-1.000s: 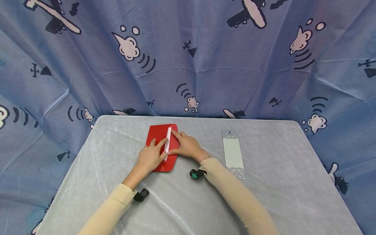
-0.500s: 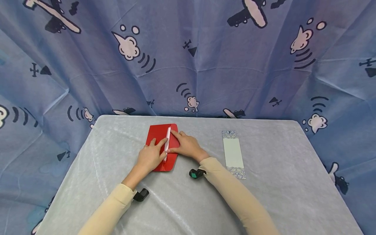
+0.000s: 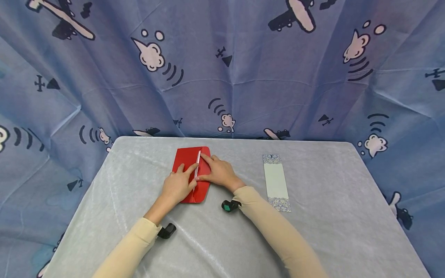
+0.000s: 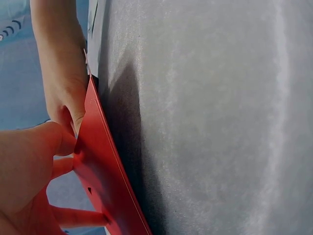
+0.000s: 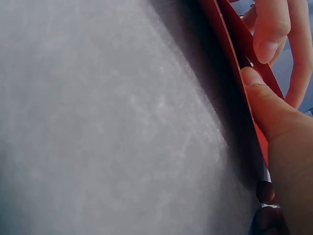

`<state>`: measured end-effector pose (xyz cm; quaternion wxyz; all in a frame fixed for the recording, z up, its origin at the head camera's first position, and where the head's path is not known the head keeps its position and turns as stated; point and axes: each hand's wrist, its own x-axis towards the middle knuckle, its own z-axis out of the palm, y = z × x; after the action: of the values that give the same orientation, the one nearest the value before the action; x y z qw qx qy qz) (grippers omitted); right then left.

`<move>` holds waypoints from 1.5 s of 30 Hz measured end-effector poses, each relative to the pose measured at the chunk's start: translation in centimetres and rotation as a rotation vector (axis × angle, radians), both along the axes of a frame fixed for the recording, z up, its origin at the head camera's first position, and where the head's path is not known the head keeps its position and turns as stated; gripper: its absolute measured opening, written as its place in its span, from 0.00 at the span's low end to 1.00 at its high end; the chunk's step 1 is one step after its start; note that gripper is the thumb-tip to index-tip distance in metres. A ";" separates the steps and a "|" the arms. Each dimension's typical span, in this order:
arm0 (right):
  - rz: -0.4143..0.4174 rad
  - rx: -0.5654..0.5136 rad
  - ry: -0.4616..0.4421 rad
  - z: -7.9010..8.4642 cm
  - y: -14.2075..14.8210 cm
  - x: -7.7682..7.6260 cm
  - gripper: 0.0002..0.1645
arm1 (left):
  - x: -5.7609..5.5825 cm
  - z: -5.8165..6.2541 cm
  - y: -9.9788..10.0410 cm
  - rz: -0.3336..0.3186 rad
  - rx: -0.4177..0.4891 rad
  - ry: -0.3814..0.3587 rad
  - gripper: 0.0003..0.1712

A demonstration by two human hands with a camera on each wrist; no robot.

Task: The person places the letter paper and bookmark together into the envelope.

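Note:
In the head view a red envelope [image 3: 184,157] lies on the table, left of centre, its flap to the right. A thin white strip of paper [image 3: 197,168] shows at the mouth of the envelope. My left hand [image 3: 176,187] rests on the envelope with spread fingers, close beside the strip. From the right, my right hand [image 3: 222,173] presses thumb and index finger at the strip, over the flap. The right wrist view shows its thumb [image 5: 274,110] reaching into the gap between two red layers [image 5: 222,29]. Most of the white paper is hidden.
Right of the hands lies a pale green card [image 3: 276,179] with blue patterned ends. A light grey cloth covers the table [image 3: 333,216]. Behind it hangs a blue curtain [image 3: 278,85] with airplane prints. Black wrist cameras [image 3: 167,231] hang below both wrists.
My right hand has shifted slightly left, its thumb and index finger moving with the strip's edge. The white strip shows narrower than before. My left hand and the envelope have hardly moved.

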<state>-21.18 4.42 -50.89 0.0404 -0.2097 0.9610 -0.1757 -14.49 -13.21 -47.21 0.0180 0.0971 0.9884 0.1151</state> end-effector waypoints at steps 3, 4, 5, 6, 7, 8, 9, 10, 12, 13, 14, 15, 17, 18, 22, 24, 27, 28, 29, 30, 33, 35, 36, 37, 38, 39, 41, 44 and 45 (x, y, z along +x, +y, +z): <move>0.001 0.000 0.003 0.0 0.0 0.0 0.59 | 0.0 0.1 0.0 0.001 0.003 0.004 0.35; 0.002 -0.001 0.005 0.0 0.0 0.0 0.59 | 0.0 0.1 0.0 0.000 0.001 0.004 0.35; 0.003 -0.002 0.007 0.0 0.0 0.0 0.58 | 0.0 0.1 0.0 0.001 -0.001 0.001 0.35; 0.005 -0.004 0.009 0.0 0.0 0.0 0.58 | 0.0 0.1 0.0 0.002 -0.003 -0.001 0.35; 0.006 -0.006 0.014 0.0 -0.1 0.0 0.58 | 0.0 0.2 0.0 0.002 -0.007 -0.002 0.35; 0.008 -0.009 0.017 0.0 -0.1 0.0 0.58 | 0.0 0.2 0.0 0.001 -0.008 -0.002 0.35; 0.010 -0.009 0.020 0.0 -0.1 0.0 0.58 | 0.0 0.2 0.0 0.002 -0.010 -0.003 0.35; 0.012 -0.010 0.023 0.0 -0.1 0.0 0.58 | 0.0 0.2 0.0 0.001 -0.013 -0.003 0.35; 0.014 -0.009 0.025 0.1 -0.1 0.0 0.58 | 0.0 0.2 0.1 0.002 -0.017 -0.004 0.35; 0.013 -0.010 0.024 0.0 0.0 0.0 0.58 | 0.0 0.2 0.1 0.002 -0.020 -0.006 0.35; 0.013 -0.010 0.019 0.1 0.0 0.0 0.58 | 0.0 0.2 0.1 0.002 -0.019 -0.006 0.35; 0.011 -0.010 0.017 0.0 0.0 0.0 0.58 | 0.0 0.2 0.1 0.002 -0.020 -0.009 0.35; 0.007 -0.010 0.010 0.0 0.0 0.0 0.58 | 0.0 0.1 0.1 0.003 -0.021 -0.015 0.35; 0.004 -0.010 0.005 -0.1 0.1 0.0 0.58 | 0.0 0.1 0.1 0.003 -0.022 -0.018 0.35; 0.002 -0.028 -0.023 0.0 0.3 0.0 0.57 | 0.0 0.1 0.2 0.003 -0.027 -0.022 0.35; 0.003 -0.050 -0.035 0.1 0.5 0.0 0.56 | 0.0 0.1 0.2 0.006 -0.026 -0.024 0.34; 0.007 -0.080 -0.044 0.2 0.8 0.1 0.55 | 0.0 0.1 0.2 0.013 -0.021 -0.023 0.34; 0.007 -0.090 -0.046 0.2 0.9 0.1 0.55 | -0.1 0.1 0.2 0.015 -0.020 -0.019 0.34; 0.008 -0.095 -0.048 0.2 1.0 0.1 0.54 | -0.1 0.1 0.2 0.018 -0.018 -0.016 0.34; 0.010 -0.100 -0.050 0.2 1.1 0.1 0.54 | -0.1 0.0 0.1 0.021 -0.018 -0.012 0.35; 0.010 -0.104 -0.059 0.3 1.2 0.1 0.54 | -0.1 -0.1 0.1 0.023 -0.016 0.005 0.37; 0.010 -0.102 -0.063 0.3 1.3 0.1 0.54 | 0.0 -0.2 0.1 0.025 -0.019 0.016 0.39; 0.009 -0.103 -0.065 0.3 1.3 0.1 0.54 | 0.0 -0.3 0.1 0.024 -0.021 0.022 0.40; 0.008 -0.101 -0.065 0.3 1.3 0.1 0.54 | 0.0 -0.3 0.1 0.022 -0.022 0.030 0.40; 0.007 -0.099 -0.065 0.3 1.3 0.1 0.54 | 0.0 -0.4 0.1 0.020 -0.024 0.036 0.41; 0.007 -0.097 -0.063 0.3 1.3 0.1 0.53 | 0.0 -0.4 0.1 0.020 -0.027 0.040 0.42; 0.008 -0.094 -0.058 0.3 1.3 0.1 0.53 | 0.0 -0.6 0.2 0.021 -0.029 0.048 0.44; 0.014 -0.092 -0.048 0.3 1.3 0.1 0.52 | 0.0 -0.7 0.2 0.028 -0.027 0.058 0.46; 0.015 -0.092 -0.044 0.3 1.4 0.1 0.52 | 0.0 -0.7 0.2 0.032 -0.027 0.061 0.47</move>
<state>-21.06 5.77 -50.60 0.0531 -0.2148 0.9492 -0.2238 -14.45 -13.01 -47.89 -0.0125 0.0845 0.9914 0.0991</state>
